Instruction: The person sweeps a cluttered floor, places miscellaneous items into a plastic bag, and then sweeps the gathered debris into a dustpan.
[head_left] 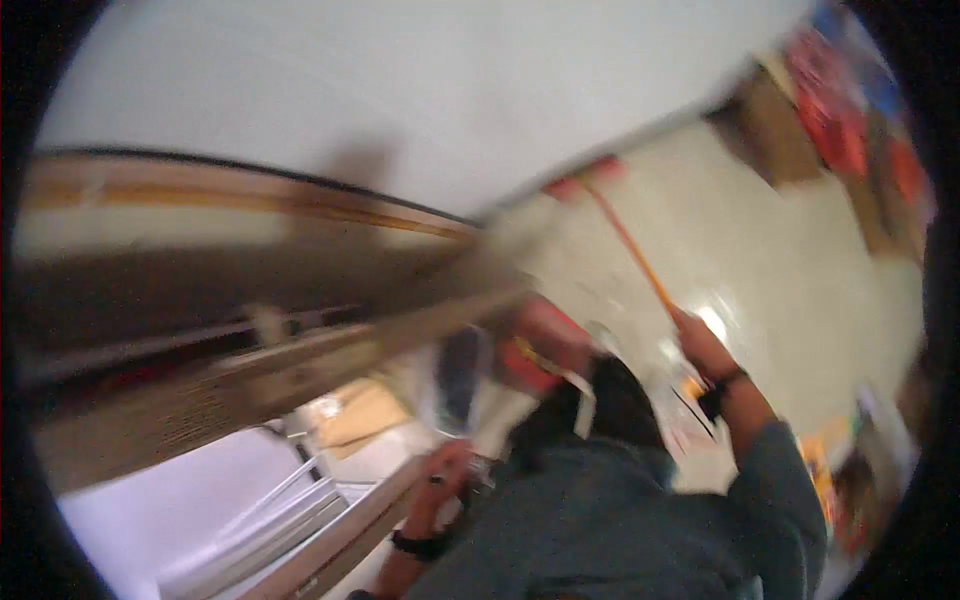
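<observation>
My right hand is wrapped round the orange handle of a broom, arm reaching forward. The red broom head lies at the far end of the handle, on the pale floor by the foot of the white wall. Low at the left, my left hand is beside the end of a brown wooden edge. Its fingers are blurred, and I cannot make out whether they hold anything. Something shiny and unclear shows right next to it.
A long brown wooden table edge runs across the left. Below it are a tan packet and white panels. A red object stands before me. Cardboard boxes and red bags line the far right.
</observation>
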